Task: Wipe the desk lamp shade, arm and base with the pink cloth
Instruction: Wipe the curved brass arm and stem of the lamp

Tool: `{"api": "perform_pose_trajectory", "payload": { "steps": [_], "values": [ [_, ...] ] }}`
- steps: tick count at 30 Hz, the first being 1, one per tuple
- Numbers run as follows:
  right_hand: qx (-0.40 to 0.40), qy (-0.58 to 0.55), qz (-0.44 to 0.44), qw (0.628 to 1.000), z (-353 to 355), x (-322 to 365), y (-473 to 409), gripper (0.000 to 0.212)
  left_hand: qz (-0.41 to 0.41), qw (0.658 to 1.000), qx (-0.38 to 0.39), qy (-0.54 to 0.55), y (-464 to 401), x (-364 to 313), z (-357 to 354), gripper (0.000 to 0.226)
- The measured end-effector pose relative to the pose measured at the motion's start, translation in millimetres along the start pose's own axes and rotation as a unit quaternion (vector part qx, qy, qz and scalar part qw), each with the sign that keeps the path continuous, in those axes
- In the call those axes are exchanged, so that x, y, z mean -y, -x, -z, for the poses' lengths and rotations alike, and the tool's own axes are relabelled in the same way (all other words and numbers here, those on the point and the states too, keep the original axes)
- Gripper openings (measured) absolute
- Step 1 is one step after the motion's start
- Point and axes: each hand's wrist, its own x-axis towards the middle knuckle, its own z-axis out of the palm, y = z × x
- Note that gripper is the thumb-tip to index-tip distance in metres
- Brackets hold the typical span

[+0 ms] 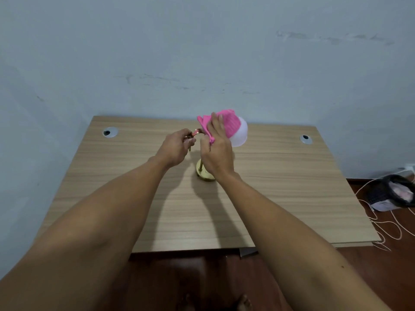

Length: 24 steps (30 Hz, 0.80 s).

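Note:
A small desk lamp stands at the middle of the wooden desk (280,176). Its round brass base (202,175) rests on the desk, its curved brass arm (197,132) rises to the left, and its white shade (240,136) hangs at the right. My left hand (177,147) grips the curved arm near its top. The pink cloth (229,123) is draped over the top and left side of the shade. My right hand (216,149) presses the cloth flat against the shade, fingers pointing up. The lower stem is mostly hidden behind my right hand.
Two round cable grommets sit near the desk's back corners, one at the left (110,132) and one at the right (305,139). A blue wall runs close behind the desk. On the floor at the right lie a dark bag (390,194) and loose white cords (386,227).

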Motion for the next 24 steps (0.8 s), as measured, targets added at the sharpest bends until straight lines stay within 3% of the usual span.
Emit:
{"api": "perform_pose_trajectory", "payload": {
  "steps": [4, 7, 9, 11, 14, 19, 24],
  "values": [
    [-0.114, -0.103, -0.135, 0.979, 12, -3, 16, 0.044, 0.002, 1.0, 0.0, 0.003, 0, -1, -1, 0.007],
    [-0.25, -0.242, -0.293, 0.89, 27, 5, 8, 0.034, 0.01, 1.0, -0.001, 0.019, 2, -1, -1, 0.007],
    [-0.327, -0.337, -0.322, 0.822, 36, 13, -6, 0.03, 0.011, 1.0, 0.0, 0.017, 2, -1, -1, 0.007],
    [-0.377, -0.378, -0.311, 0.786, 44, 22, -20, 0.027, 0.01, 1.0, 0.002, 0.014, 2, -2, -1, 0.008],
    [-0.366, -0.354, -0.31, 0.803, 47, 36, -31, 0.029, 0.015, 1.0, 0.003, 0.013, 2, -4, 0, 0.009],
    [-0.208, -0.358, -0.308, 0.857, 24, 51, -31, 0.034, 0.013, 1.0, 0.005, -0.003, 1, -7, 0, 0.009],
    [-0.195, -0.301, -0.285, 0.889, 13, 50, -20, 0.021, 0.012, 1.0, 0.002, -0.026, -1, -9, 1, 0.01]
  ]
}}
